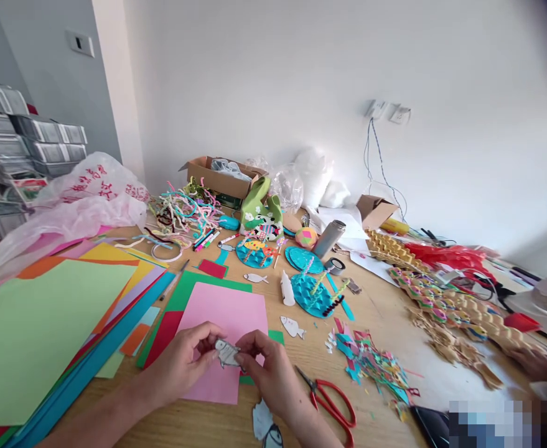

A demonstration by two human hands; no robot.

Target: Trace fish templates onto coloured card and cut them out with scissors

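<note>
Between my two hands is a small paper fish cutout (pixel 228 353), white with dark outlines. My left hand (pixel 193 356) pinches its left end, and my right hand (pixel 264 364) pinches the right end. Below them lies a pink sheet of paper (pixel 226 305) on top of green and red sheets. Red-handled scissors (pixel 331 401) rest on the table to the right of my right hand. Another white fish cutout (pixel 292 326) lies just beyond that hand, with a further fish cutout (pixel 255 278) past the pink sheet. Paper scraps (pixel 262 420) are partly hidden under my right wrist.
Coloured paper sheets (pixel 49 330) cover the left side. A white glue bottle (pixel 287 289) stands beside a blue craft disc (pixel 313 295). Paper clippings (pixel 378 364) lie heaped to the right, near egg-carton pieces (pixel 455 305). A metal flask (pixel 330 238) and a cardboard box (pixel 217 177) are farther back.
</note>
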